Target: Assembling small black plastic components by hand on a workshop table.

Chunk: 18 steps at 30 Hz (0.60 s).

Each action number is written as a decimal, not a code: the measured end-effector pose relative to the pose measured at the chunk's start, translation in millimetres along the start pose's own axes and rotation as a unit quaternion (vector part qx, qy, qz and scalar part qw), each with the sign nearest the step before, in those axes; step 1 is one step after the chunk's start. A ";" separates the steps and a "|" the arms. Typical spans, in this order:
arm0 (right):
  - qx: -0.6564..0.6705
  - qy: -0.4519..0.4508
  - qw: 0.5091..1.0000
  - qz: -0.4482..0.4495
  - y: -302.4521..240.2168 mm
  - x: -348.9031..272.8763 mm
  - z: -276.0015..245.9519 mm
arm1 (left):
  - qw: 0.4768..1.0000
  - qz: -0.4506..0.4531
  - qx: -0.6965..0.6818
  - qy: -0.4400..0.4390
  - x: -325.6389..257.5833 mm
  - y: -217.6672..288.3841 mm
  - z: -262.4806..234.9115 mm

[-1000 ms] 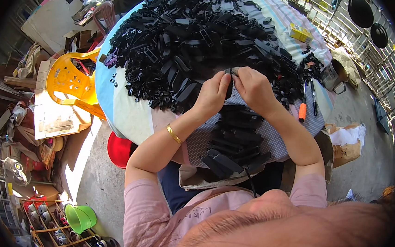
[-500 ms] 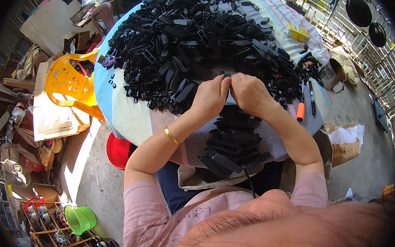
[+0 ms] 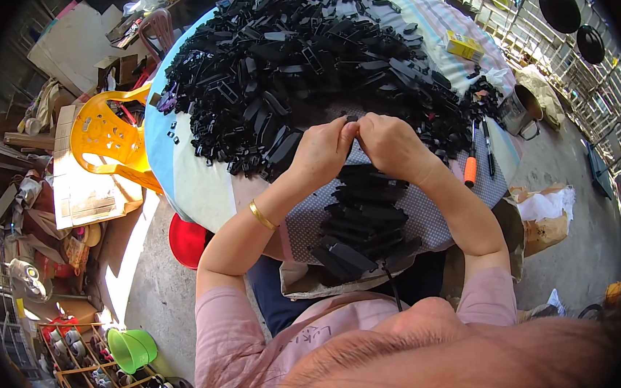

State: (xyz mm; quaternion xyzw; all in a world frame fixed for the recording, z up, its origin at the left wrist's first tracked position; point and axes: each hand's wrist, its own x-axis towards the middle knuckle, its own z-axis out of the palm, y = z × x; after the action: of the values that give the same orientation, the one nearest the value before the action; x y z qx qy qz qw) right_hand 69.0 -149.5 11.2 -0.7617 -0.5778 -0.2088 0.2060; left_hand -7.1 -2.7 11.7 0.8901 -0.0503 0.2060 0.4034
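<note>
The bench [image 3: 210, 165] has a rounded outline and wears a cloth in pale blue, cream and pink bands, with a dotted grey stretch at its near edge. It stands on a concrete floor [image 3: 158, 293], and a metal grille [image 3: 512, 25] closes the room beyond its far right side. A big heap of black plastic pieces [image 3: 278, 58] covers the bench from the far edge to past the middle.

Just in front of that heap, the left hand [image 3: 321, 149] and the right hand [image 3: 392, 146] meet, their fingers narrow and pinched on a black plastic part [image 3: 351, 119] (the hands hide most of it, so its shape is hard to tell). Between the forearms, a stack of black pieces [image 3: 366, 211] runs down to the near edge.

Toward the bench's right edge lie an orange-handled tool [image 3: 470, 172], a black pen [image 3: 489, 152], a small black heap [image 3: 481, 100] and a yellow box [image 3: 464, 45]; a metal mug [image 3: 525, 111] is at that edge. A yellow plastic chair [image 3: 133, 168] crowds the left edge, with a red bucket [image 3: 186, 242] below.
</note>
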 end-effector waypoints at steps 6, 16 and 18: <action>0.206 -0.135 0.947 0.206 11.6 8.9 -32.5 | 0.965 -0.132 -0.192 -0.117 5.3 -23.2 -3.7; 0.491 -0.021 0.855 0.164 26.7 6.8 -7.3 | 0.893 -0.166 -0.378 -0.179 2.2 -4.7 -7.4; 0.525 -0.047 0.836 0.153 37.2 2.9 -5.6 | 0.942 -0.086 -0.268 -0.183 3.3 -5.8 -8.1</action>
State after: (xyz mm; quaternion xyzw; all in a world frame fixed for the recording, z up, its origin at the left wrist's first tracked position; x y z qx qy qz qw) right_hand 105.2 -159.5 14.7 -0.6265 -0.4856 0.1963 0.5772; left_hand -5.3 7.4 13.7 0.7725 -0.1001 -0.0170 0.6268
